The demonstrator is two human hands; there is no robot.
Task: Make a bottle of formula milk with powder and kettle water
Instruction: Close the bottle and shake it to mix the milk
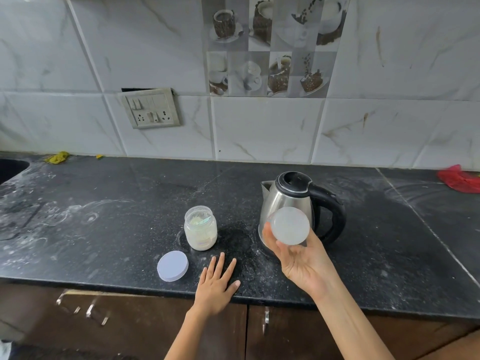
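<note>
- Right hand [302, 258] is up off the counter, palm turned toward the camera, holding a clear round container [290, 225] that is tipped so its flat base faces us.
- Thumb [267, 233] sits on the container's left edge, the other fingers curl behind and under it; it is cradled at the fingertips, not deep in the palm.
- Whether this container is the bottle itself, I can't tell from this angle.
- It hangs right in front of the steel kettle [298, 203], which stands on the black counter [104, 216] with its lid shut and its black handle to the right.
- Left hand [217, 281] lies flat on the counter near the front edge, fingers straight and slightly spread, holding nothing.
- Just beyond those fingertips stands the open jar [200, 228], pale powder inside.
- Its lid [172, 265] lies flat on the counter, left of the left hand, near the jar but apart from it.
- White dusting streaks the counter.
</note>
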